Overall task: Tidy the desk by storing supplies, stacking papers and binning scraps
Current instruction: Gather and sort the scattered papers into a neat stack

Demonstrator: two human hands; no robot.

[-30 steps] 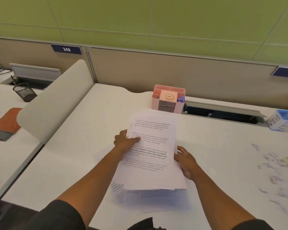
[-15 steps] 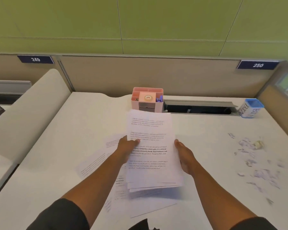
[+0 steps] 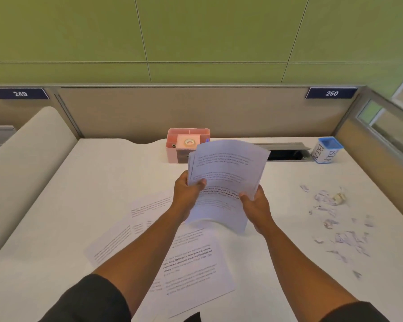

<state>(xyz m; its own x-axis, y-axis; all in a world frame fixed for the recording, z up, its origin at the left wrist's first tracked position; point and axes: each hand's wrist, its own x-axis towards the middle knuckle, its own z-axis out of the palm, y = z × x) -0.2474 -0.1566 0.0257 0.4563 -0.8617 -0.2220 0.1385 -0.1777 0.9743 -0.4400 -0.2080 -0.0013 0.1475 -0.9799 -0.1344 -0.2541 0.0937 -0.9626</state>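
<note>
A stack of printed papers (image 3: 226,173) is held up off the white desk (image 3: 102,182), tilted toward me. My left hand (image 3: 187,194) grips its left edge, thumb on top. My right hand (image 3: 254,203) grips its right edge. Several loose printed sheets (image 3: 191,266) lie flat on the desk below my arms, some spread to the left (image 3: 126,231). Torn paper scraps (image 3: 342,231) and a crumpled wad (image 3: 339,197) are scattered on the desk's right side. A small blue-rimmed bin (image 3: 327,151) marked BIN stands at the back right.
A pink desk organiser (image 3: 184,145) holding a tape roll stands at the back centre, partly behind the raised papers. A cable slot (image 3: 286,152) opens beside it. A beige partition (image 3: 196,108) closes the back; a curved white divider (image 3: 21,163) bounds the left.
Both hands have lifted the stack off the desk and raised it toward the organiser. The loose sheets beneath it are now uncovered. The camera has swung right.
</note>
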